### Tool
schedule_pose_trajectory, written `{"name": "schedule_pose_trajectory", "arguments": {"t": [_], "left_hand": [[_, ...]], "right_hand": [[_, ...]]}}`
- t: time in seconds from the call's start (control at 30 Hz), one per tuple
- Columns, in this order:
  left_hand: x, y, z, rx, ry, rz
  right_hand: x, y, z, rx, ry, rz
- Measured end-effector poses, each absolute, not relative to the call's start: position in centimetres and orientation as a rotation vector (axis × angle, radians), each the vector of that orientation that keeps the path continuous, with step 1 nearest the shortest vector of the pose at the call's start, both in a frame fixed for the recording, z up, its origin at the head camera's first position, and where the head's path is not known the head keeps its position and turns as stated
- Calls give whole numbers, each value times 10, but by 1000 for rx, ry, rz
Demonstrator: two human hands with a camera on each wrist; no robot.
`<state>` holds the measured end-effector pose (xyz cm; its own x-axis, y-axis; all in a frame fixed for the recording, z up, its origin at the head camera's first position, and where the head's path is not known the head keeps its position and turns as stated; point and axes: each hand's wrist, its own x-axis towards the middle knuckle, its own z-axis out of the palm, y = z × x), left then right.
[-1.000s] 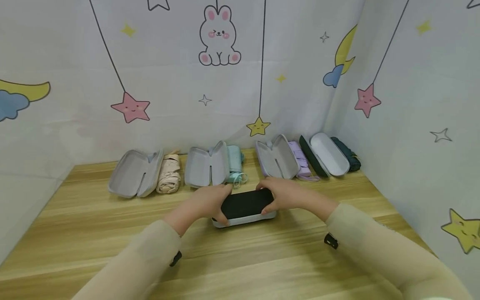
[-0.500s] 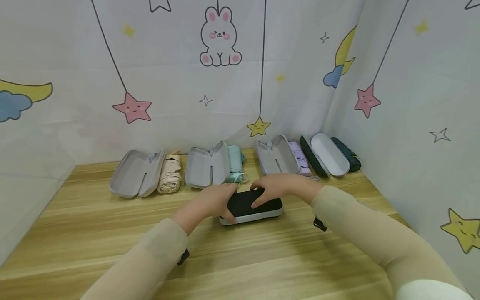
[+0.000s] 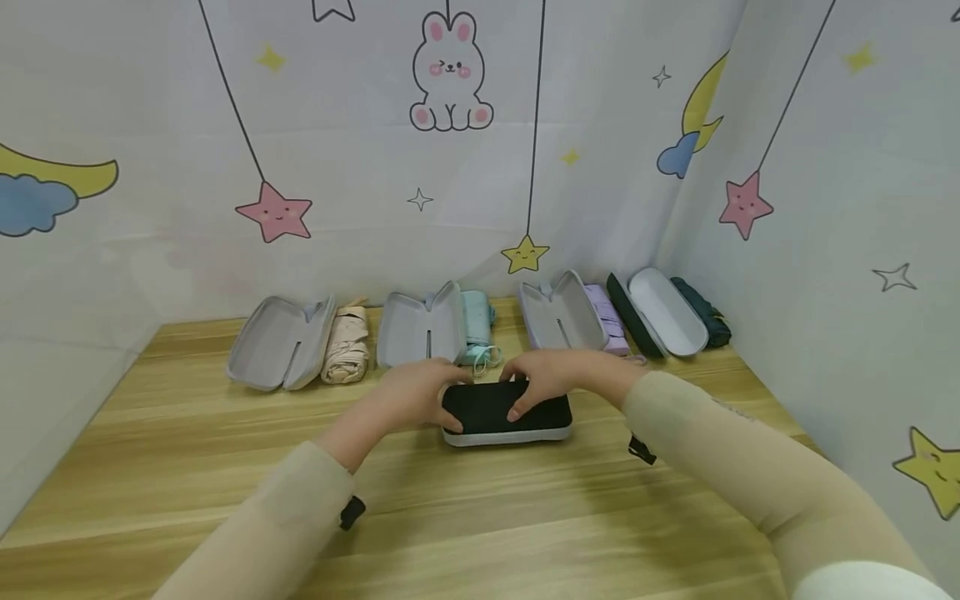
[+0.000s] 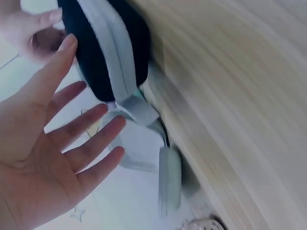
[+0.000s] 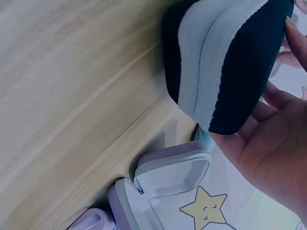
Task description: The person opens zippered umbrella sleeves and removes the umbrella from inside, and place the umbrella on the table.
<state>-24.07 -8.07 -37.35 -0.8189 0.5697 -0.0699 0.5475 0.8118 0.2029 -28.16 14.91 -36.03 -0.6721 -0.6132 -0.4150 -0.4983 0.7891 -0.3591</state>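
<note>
A black zip case (image 3: 480,410) with a pale zip band lies closed on the wooden table, long side toward me. My left hand (image 3: 411,396) is at its left end. In the left wrist view that hand's fingers are straight and spread, with the thumb tip (image 4: 69,42) at the case's edge. My right hand (image 3: 551,375) holds the case from behind, right of its middle. Its thumb lies on the lid, while the fingers go behind the back edge, partly hidden. The pale band (image 5: 206,62) and zip line show in the right wrist view.
Along the back stand open zip cases: a grey-lined one (image 3: 277,346), another (image 3: 420,329), a lilac one (image 3: 562,317) and a dark green one (image 3: 667,312). Folded umbrellas lie beside them: beige (image 3: 347,346), mint (image 3: 477,321), purple (image 3: 607,321), dark green (image 3: 701,312). A printed cloth wall rises behind.
My right hand has shifted left from the case's right end, its thumb now on the lid. The case has slid slightly right and turned straighter. My left hand's fingers have loosened.
</note>
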Motion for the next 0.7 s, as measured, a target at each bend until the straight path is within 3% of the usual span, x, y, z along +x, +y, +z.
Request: {"name": "schedule_pose_trajectory", "arguments": {"t": [0.3, 0.7], "left_hand": [[-239, -107, -375, 778, 2863, 432], [-229, -114, -377, 907, 2719, 776]], "right_hand": [[-257, 150, -367, -869, 2495, -356], [-223, 147, -379, -1249, 2802, -54]]}}
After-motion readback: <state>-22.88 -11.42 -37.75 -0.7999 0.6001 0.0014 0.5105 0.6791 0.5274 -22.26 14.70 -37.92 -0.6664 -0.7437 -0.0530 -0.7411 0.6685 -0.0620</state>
